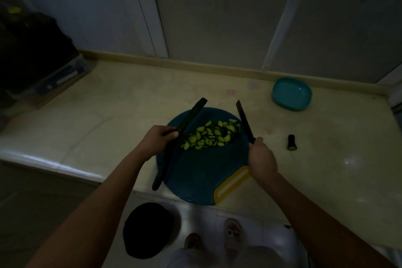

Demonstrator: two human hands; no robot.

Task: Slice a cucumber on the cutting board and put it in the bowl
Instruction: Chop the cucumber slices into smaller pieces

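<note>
Left hand (159, 139), one cucumber (191, 113); right hand (262, 159), one knife (244, 119)

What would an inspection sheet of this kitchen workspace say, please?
Surface: pale counter, dimly lit, faint reddish marks.
Job's things: blue cutting board carrying a pile of slices; long cucumber across its left side; teal bowl at far right, looks empty.
Clutter: cucumber end on the counter right of the board; dark bag and box far left.
Hands: left hand grips the cucumber; right hand grips the knife.
Cables: nothing seen.
Surroundings: wall panels behind; round black object on the floor.
</note>
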